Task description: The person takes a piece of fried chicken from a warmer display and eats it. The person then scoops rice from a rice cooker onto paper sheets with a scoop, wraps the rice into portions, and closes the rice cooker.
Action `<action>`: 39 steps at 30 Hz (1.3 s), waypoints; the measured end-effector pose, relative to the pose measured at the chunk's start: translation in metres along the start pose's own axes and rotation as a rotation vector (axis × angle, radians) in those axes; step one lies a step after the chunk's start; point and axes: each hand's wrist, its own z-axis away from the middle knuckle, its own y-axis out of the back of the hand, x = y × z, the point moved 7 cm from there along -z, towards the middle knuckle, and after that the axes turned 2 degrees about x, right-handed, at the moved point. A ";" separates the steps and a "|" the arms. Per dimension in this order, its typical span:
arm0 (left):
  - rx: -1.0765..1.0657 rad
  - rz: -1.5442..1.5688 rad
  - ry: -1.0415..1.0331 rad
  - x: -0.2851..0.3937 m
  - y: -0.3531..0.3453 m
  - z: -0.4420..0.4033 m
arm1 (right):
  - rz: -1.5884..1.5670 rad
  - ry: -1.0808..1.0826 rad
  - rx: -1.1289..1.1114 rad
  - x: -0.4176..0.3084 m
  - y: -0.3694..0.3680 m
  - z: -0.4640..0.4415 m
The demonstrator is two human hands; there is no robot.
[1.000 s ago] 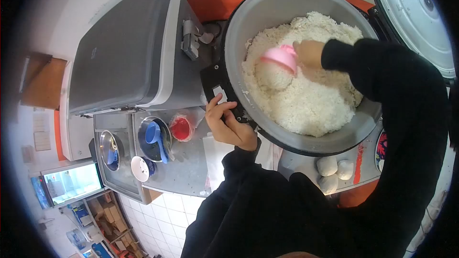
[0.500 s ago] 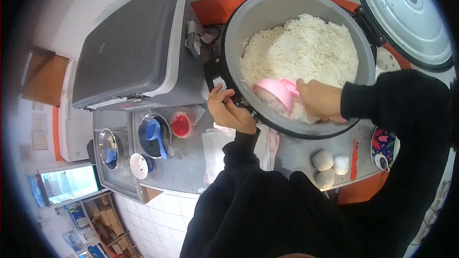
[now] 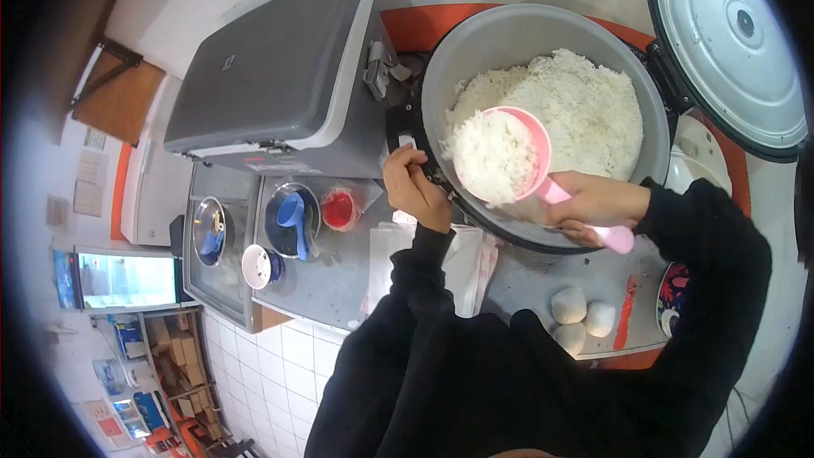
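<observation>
Protruding from the right fingers (image 3: 577,210), the pink scoop (image 3: 541,153) holds rice (image 3: 494,159).

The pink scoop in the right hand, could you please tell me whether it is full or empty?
Full: rice heaps in the pink scoop, covering part of its rim; the right hand grips its handle.

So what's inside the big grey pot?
White rice lies inside the pot, with the right hand holding a heaped pink scoop over it. The rice hides the pot's bottom; scoop and hand cover part of the inside.
</observation>
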 end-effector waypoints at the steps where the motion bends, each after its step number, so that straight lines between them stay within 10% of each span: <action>1: -0.036 0.031 0.039 -0.001 0.000 -0.001 | 0.011 -0.004 -0.001 0.001 -0.003 0.004; 6: -0.060 0.222 0.082 0.007 0.063 0.020 | -0.349 -0.001 -0.012 0.018 -0.037 0.045; 13: -1.295 -0.192 0.255 -0.031 0.177 0.188 | -0.536 -0.108 0.196 0.129 -0.106 0.090; 21: -1.062 -0.731 -0.302 -0.094 0.204 0.221 | -0.723 -0.033 0.185 0.209 -0.174 -0.005; 24: -1.159 -0.799 -0.196 -0.084 0.202 0.188 | -0.738 -0.010 0.196 0.215 -0.192 -0.037; 39: -1.367 -0.230 -0.416 -0.135 0.214 0.190 | -1.011 0.093 0.355 0.279 -0.240 -0.117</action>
